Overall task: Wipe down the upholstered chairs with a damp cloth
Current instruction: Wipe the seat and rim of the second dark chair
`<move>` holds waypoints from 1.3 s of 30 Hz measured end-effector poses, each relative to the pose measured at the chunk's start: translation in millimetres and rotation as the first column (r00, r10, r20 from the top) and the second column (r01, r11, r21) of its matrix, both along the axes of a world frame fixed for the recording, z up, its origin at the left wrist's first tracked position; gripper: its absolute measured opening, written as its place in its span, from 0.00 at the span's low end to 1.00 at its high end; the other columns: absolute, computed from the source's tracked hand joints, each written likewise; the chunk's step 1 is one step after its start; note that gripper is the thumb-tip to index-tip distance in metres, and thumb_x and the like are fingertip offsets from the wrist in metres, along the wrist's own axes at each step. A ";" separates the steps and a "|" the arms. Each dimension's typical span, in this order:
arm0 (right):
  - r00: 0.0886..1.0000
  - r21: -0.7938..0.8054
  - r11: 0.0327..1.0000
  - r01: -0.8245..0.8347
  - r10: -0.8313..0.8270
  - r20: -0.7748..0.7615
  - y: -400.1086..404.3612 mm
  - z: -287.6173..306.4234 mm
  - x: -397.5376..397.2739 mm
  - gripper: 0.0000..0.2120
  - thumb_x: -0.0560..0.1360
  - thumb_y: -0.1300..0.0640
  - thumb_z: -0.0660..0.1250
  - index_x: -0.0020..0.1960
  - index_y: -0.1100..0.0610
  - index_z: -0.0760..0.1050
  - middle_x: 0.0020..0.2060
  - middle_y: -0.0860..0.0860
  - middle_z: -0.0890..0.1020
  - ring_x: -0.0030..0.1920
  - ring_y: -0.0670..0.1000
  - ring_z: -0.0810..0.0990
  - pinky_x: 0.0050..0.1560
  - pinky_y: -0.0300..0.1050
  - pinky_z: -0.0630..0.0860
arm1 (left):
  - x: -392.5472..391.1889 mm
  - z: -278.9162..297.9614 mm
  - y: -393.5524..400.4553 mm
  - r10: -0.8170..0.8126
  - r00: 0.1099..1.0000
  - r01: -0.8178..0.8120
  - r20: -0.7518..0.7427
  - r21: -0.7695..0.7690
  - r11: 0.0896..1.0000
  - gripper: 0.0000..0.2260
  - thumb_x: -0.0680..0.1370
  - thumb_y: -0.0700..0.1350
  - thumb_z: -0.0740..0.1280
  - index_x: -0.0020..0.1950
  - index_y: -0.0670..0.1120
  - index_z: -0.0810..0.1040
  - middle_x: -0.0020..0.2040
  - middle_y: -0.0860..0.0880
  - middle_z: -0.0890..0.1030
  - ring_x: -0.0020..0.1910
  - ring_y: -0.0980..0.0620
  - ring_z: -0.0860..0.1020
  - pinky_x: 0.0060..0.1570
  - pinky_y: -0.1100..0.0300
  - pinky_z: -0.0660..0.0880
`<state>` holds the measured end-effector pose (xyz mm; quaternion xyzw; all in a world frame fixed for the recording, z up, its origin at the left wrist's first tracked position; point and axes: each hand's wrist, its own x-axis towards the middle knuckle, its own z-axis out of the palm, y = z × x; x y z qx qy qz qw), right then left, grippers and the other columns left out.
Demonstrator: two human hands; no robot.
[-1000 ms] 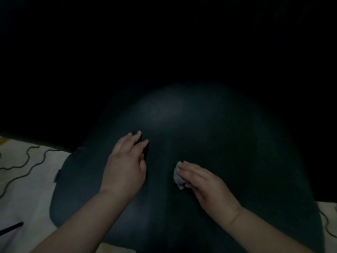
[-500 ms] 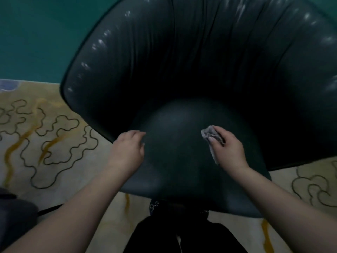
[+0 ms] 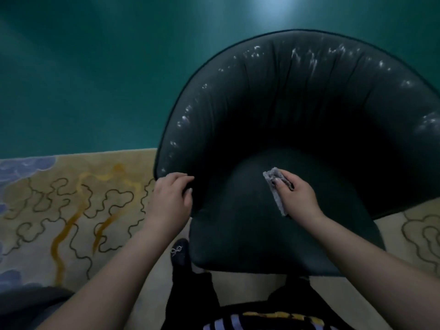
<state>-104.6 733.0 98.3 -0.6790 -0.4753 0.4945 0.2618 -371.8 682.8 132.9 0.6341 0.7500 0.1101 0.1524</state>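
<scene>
- Since half a second ago, both hands have shifted: the left hand (image 3: 172,198) has gone from the seat's near-left part to the chair's left edge, and the right hand (image 3: 294,195) sits a little farther right on the seat.
- Cloth (image 3: 276,186): grey, bunched, pinched in the right hand's grip and pressed on the middle of the seat.
- Chair (image 3: 297,103): dark, glossy and padded, its curved back rising far of the seat.
- Left hand's grip: fingers curl over the arm's near-left end, bracing it.
- Risk, as I judge it: the small wad could slide out of the fingers on the slick cover, or skip the folds in the back.
- Patterned rug (image 3: 71,210) lies left and right; a shoe (image 3: 179,252) stands near the seat's front.
</scene>
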 end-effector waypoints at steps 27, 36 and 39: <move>0.828 -0.044 0.847 0.529 -0.527 -0.191 -3.8 5.7 -203.0 0.12 0.79 0.58 0.63 0.62 0.48 0.75 0.51 0.39 0.79 0.49 0.32 0.75 0.43 0.20 0.69 | -154.9 -2.6 156.7 -0.358 0.922 0.386 0.148 -0.275 0.880 0.30 0.79 0.54 0.64 0.77 0.56 0.54 0.78 0.51 0.55 0.76 0.50 0.57 0.70 0.50 0.61; 0.625 -0.030 0.628 0.777 -0.777 -0.081 4.7 8.5 -276.8 0.11 0.80 0.58 0.63 0.61 0.49 0.76 0.51 0.42 0.79 0.46 0.30 0.74 0.43 0.19 0.68 | -173.5 -10.3 213.3 -0.627 0.746 0.665 0.225 -0.307 0.681 0.45 0.73 0.63 0.67 0.78 0.55 0.39 0.79 0.52 0.43 0.76 0.48 0.56 0.67 0.53 0.66; 0.568 0.001 0.570 0.822 -0.819 -0.076 1.9 12.0 -293.1 0.13 0.80 0.58 0.63 0.64 0.52 0.75 0.51 0.40 0.78 0.45 0.28 0.73 0.44 0.18 0.67 | -168.4 -14.8 222.3 -0.656 0.702 0.711 0.276 -0.318 0.627 0.50 0.71 0.62 0.69 0.78 0.50 0.37 0.79 0.51 0.41 0.77 0.51 0.51 0.70 0.57 0.60</move>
